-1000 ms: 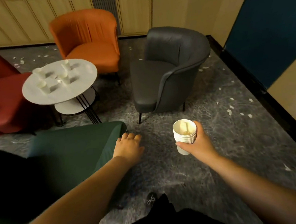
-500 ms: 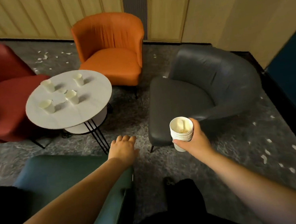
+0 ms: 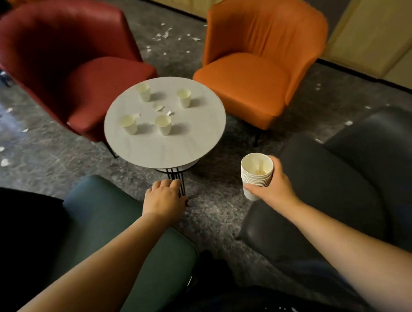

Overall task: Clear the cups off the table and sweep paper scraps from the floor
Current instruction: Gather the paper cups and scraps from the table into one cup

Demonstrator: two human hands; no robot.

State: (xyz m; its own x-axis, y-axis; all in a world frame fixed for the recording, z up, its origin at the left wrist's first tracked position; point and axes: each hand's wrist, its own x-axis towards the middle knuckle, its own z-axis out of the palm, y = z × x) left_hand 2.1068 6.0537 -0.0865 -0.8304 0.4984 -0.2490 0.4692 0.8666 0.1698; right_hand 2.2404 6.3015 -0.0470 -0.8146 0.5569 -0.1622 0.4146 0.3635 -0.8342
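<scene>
My right hand (image 3: 274,184) grips a stack of white paper cups (image 3: 257,174), held upright just right of the round white table (image 3: 175,145). Several single paper cups stand on the tabletop, among them a near one (image 3: 163,124), a left one (image 3: 128,124) and a far one (image 3: 143,92). A few paper scraps (image 3: 159,106) lie between them. My left hand (image 3: 164,199) hangs empty in front of the table's black legs, palm down, fingers loosely bent. More paper scraps (image 3: 164,34) litter the grey floor behind the chairs and at the left (image 3: 4,162).
Chairs ring the table: a red armchair (image 3: 72,65) at the back left, an orange one (image 3: 259,62) at the back right, a dark grey one (image 3: 348,182) on the right, a green one (image 3: 122,230) under my left arm. A narrow strip of floor leads to the table.
The view has swung left and closer, so the table now lies straight ahead. Both hands have come nearer to it. The right hand keeps hold of the cup stack.
</scene>
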